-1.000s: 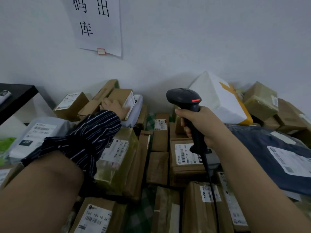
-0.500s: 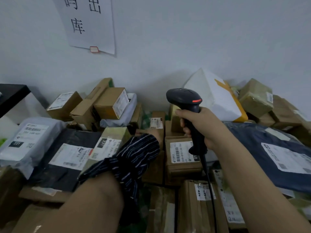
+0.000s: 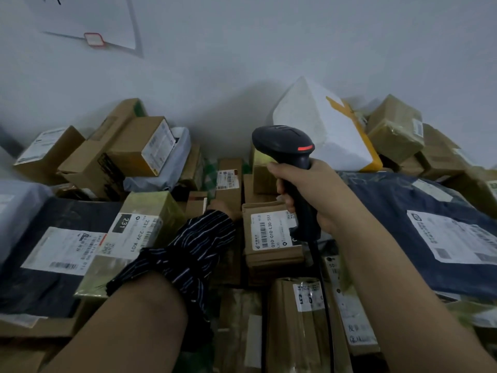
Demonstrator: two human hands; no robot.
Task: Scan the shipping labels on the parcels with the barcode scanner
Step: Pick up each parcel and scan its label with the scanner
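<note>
1. Black plastic is showing at centre frame: the barcode scanner [image 3: 282,142] is sitting in the right hand [image 3: 314,192], whose fingers are clamping round its grip. Its head is pointing toward the wall, with a red light glowing on its back.
2. The left hand [image 3: 224,210] is reaching into the middle of the pile, just left of a brown carton [image 3: 271,262]. A striped sleeve [image 3: 188,251] is hiding most of it, so whether its fingers are apart or closed I cannot tell.
3. The nearest shipping label [image 3: 269,231] is lying face-up on that carton, right under the scanner's handle. Judging from this, tipping the head down squarely at the barcode is what the step is calling for, while keeping the cord [image 3: 320,267] off the print.
4. Parcels are covering the whole surface. A white foam box [image 3: 317,130] is leaning at upper centre-right, a dark blue mailer [image 3: 403,211] is lying at right, and a paper sheet [image 3: 88,14] is hanging on the pale wall [image 3: 269,49] at upper left.
</note>
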